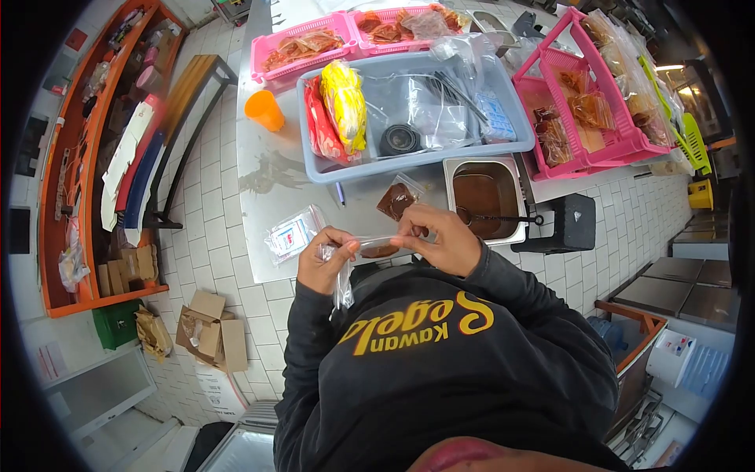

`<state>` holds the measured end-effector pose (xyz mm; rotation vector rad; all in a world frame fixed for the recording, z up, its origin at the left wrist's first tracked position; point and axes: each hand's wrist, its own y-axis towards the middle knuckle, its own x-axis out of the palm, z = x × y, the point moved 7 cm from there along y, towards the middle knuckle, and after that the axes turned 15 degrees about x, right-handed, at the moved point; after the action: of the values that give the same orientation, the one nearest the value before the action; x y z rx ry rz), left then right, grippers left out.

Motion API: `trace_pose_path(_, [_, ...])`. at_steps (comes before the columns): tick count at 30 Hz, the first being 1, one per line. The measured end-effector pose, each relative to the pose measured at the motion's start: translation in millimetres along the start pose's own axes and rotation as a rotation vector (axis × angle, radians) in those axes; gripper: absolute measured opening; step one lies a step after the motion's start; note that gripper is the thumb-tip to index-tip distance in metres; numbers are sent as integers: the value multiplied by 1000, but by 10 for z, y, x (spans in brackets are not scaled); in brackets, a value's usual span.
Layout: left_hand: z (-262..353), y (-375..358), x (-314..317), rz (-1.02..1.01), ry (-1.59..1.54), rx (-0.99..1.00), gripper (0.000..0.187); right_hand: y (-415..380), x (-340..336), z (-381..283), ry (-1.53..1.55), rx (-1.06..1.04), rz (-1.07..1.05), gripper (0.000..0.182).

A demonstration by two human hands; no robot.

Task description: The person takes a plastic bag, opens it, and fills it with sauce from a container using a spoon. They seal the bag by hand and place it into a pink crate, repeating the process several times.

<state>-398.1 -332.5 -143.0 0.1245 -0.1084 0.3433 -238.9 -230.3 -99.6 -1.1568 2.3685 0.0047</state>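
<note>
My left hand [326,256] pinches one end of a small clear plastic bag [376,240], close to my body at the table's front edge. At the other end of its top edge, my right hand [442,242] grips it between thumb and fingers. Brown contents show low in the bag, partly hidden. Crumpled clear plastic [344,288] hangs beneath my left hand. Just beyond my right hand lies a filled bag of brown sauce [399,197]. A stack of empty zip bags [292,236] rests left of my left hand. Right of my hands stands a metal pan of brown sauce [486,189] with a ladle [503,219] in it.
Behind is a blue-grey tub [338,175] holding red and yellow packs and plastic bags. Pink baskets [303,39] of filled bags line the back; a pink rack [582,149] stands right. An orange cup [264,111] and a pen [340,194] are on the metal table [267,212].
</note>
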Motion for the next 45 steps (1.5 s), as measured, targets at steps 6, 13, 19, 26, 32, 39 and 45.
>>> trace_pose_path(6, [104, -45, -16, 45, 219, 153, 14, 31, 129, -66, 66, -76, 107, 19])
trace_pose_path(13, [289, -76, 172, -61, 423, 293, 8, 46, 162, 75, -106, -68, -16, 22])
trace_pose_path(19, [213, -130, 286, -185, 505, 339, 11, -56, 253, 75, -27, -125, 31, 14])
trace_pose_path(26, [-41, -146, 146, -93, 403, 277, 16, 43, 359, 23, -70, -122, -21, 9])
trace_pose_path(32, [-622, -272, -303, 521, -404, -60, 28, 406, 304, 651, -190, 157, 86, 32])
trace_pose_path(39, [-627, -283, -75, 460, -352, 5, 29, 157, 586, 145, 34, 44, -192, 37])
trace_pose_path(45, [-480, -369, 143, 157, -176, -23, 34, 73, 358, 252, 118, 180, -157, 17])
